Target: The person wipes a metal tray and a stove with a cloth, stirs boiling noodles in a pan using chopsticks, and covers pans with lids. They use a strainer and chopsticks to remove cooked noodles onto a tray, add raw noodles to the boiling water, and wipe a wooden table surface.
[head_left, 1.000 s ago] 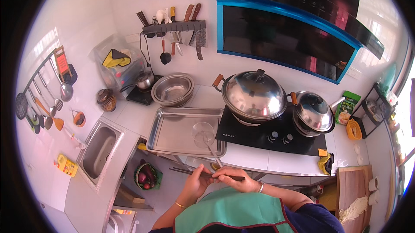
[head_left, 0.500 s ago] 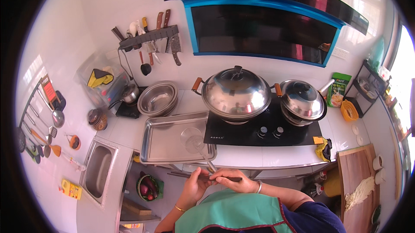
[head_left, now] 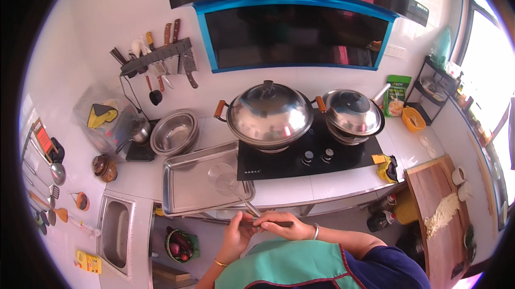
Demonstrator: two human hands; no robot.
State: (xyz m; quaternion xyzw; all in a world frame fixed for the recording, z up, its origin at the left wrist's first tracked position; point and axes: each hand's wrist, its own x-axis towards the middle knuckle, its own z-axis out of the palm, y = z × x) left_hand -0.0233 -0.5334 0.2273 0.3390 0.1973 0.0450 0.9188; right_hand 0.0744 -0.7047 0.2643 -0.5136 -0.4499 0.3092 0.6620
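In the head view, the left hand [head_left: 237, 232] and the right hand [head_left: 295, 230] were at six o'clock — both grips pinching the dark sticks [head_left: 281, 223]. From them, a round strainer [head_left: 221, 177] lay toward eleven, over the metal tray [head_left: 185, 184]; the lidded wok [head_left: 270, 119] stood at twelve.

Daylight is pouring through the washed-out right-hand window [head_left: 487, 47], glinting off the domed lid [head_left: 271, 113], while fisheye distortion is bending, perhaps softening, the leftmost utensils [head_left: 57, 173].

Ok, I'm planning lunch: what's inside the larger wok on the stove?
A domed metal lid with a dark knob covers the larger wok, so any contents cannot be seen.
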